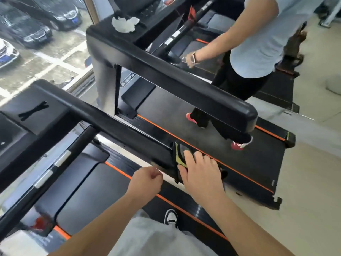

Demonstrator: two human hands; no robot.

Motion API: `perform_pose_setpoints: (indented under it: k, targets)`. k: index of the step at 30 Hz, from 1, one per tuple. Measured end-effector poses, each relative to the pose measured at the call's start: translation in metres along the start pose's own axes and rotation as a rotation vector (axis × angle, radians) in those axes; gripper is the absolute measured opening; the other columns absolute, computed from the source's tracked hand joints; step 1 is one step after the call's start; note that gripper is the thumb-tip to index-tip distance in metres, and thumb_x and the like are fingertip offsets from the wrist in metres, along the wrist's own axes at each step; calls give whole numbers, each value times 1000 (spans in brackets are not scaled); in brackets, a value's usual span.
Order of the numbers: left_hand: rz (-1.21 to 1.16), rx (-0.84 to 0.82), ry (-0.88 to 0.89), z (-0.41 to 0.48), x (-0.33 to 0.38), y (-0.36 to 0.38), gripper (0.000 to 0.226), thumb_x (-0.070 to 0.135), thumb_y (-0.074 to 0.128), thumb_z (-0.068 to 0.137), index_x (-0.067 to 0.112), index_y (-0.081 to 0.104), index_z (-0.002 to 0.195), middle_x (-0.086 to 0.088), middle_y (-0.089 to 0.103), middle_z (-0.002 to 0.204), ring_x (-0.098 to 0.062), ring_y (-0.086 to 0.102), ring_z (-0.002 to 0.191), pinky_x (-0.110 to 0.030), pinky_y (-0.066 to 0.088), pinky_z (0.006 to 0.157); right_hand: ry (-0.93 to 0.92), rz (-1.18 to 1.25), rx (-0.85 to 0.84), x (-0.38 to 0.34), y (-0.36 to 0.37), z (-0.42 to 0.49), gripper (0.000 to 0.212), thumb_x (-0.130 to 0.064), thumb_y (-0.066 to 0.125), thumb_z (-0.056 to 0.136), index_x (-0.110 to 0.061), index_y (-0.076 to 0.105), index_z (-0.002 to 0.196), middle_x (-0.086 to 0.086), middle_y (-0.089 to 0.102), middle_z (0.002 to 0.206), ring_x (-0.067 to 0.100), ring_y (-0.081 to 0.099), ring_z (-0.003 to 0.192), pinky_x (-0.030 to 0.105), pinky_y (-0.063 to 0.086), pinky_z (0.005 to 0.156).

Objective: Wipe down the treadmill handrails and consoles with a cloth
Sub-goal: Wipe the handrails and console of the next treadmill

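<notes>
pressing cloth (180, 157) onto handrail (118, 126), right hand (200, 170) lies spread; left hand (145, 180) fisted, empty.

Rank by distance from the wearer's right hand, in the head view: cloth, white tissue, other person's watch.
1. Cloth, under the right hand, on the near handrail end.
2. Watch, ahead on the neighbouring treadmill's walker.
3. White tissue, top, on the far console.

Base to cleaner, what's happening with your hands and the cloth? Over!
Copy: right hand flat on cloth, pressing it on handrail end. Left hand fisted, empty. Person walking on next treadmill, not in the way.
</notes>
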State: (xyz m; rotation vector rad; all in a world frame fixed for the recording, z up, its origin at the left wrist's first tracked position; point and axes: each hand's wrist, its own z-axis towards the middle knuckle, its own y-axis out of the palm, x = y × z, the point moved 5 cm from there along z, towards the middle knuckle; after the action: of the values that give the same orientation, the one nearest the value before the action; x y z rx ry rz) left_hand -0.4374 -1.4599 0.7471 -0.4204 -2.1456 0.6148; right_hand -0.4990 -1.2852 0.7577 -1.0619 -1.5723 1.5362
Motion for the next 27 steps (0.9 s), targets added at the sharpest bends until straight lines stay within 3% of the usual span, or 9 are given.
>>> perform_pose_setpoints:
  k: [5,10,12,15,19,22,27]
  targets:
    - [-78,-59,-18,-9,-5,18,18,19,55,80,19,69,69,4,72,67,-14,73,65,-42,62,75,166,-9,-62,57,5,-42,54,-54,24,103,-23,53,136,1,63,111,26,66,95,40,55,76]
    - [-144,-93,-37,-16,-7,19,21,16,54,85,21,72,74,1,74,72,-15,74,67,-40,63,78,255,-28,-62,25,-9,3,51,-43,14,105,-23,61,112,2,70,101,30,70,88,40,49,73]
    - [-200,-87,-51,-17,-5,18,20,17,55,85,19,72,75,-1,75,72,-17,74,66,-44,64,78,242,-23,-72,5,-7,25,50,-43,17,107,-21,62,108,4,72,100,32,71,88,42,50,76]
    - [-205,-104,-34,-22,1,22,20,17,54,87,20,72,80,-1,75,74,-16,74,66,-43,64,78,185,11,21,-8,-9,24,49,-43,25,104,-16,65,97,7,70,82,34,68,70,40,50,65]
    - [-185,-124,-21,-30,-6,26,21,15,55,93,21,73,85,2,75,76,-11,73,68,-34,64,78,117,-54,89,12,-3,-36,45,-49,39,101,-16,56,128,8,61,103,31,60,90,45,50,81]
    - [-200,-123,-36,-33,-18,27,20,17,55,95,23,73,88,4,75,76,-10,74,71,-32,63,80,111,-78,120,36,4,-66,54,-52,48,99,-20,52,141,13,59,123,36,57,109,50,52,91]
    - [-275,-87,-91,-35,-35,12,20,18,56,96,24,73,87,4,75,76,-11,74,72,-33,63,82,89,-202,103,1,3,-32,59,-49,40,100,-15,47,147,18,58,118,39,56,103,54,44,87]
